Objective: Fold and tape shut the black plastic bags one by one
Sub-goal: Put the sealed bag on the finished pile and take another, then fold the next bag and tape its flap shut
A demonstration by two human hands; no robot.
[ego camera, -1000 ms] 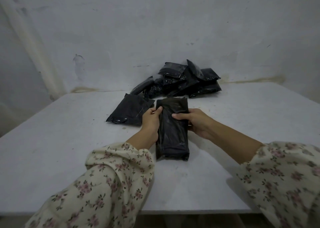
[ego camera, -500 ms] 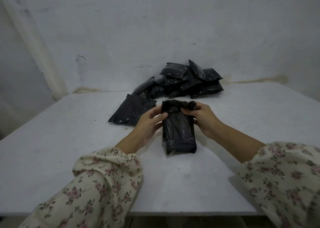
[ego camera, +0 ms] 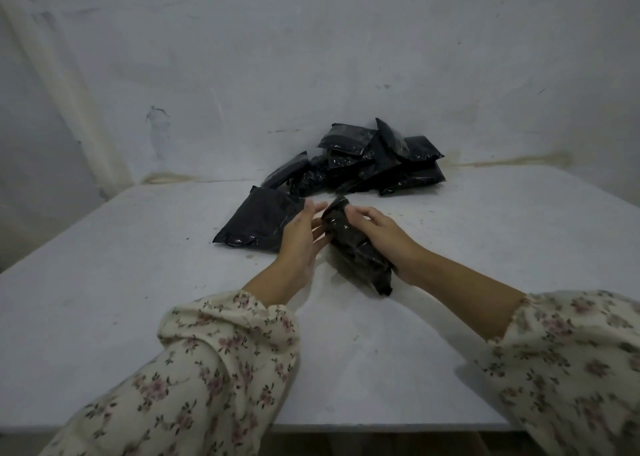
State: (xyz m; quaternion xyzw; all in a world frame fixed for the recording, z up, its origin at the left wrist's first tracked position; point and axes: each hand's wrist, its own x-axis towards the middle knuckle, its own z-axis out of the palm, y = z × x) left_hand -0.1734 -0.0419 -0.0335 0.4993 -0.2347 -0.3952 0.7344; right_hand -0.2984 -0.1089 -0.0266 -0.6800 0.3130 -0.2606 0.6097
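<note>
Head view: the bag (ego camera: 356,247) lies slantwise on the bench (ego camera: 138,282), mid-fold by my reckoning. The right hand (ego camera: 381,230) curls over its top, holding it. The left hand (ego camera: 301,237) is spread, fingers straight, just beside it (contact unclear). Next, press the fold flat and tape it, though no tape shows.

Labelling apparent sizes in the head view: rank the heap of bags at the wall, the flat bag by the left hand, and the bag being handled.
1. heap of bags
2. flat bag
3. handled bag, partly under the right hand; close to the flat bag, so unsure
</note>
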